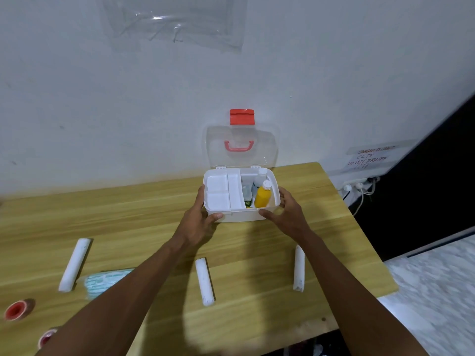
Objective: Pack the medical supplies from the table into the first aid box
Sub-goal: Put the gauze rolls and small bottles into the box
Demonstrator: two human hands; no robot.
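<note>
As the left hand (pixel 203 218) and right hand (pixel 289 214) curl their fingers round its ends, probably to steady it for loading, the open first aid box (pixel 240 215) sits mid-frame; white bandage rolls (pixel 204 281) lie unpacked below.

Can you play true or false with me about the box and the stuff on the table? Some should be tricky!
1. The lid of the first aid box is standing open. True.
2. The yellow bottle is lying on the table. False: it is inside the box, on the right side.
3. The left hand and the right hand both hold the box by its sides. True.
4. Only one of the white rolls is out on the table. False: three lie there, spread apart.
</note>
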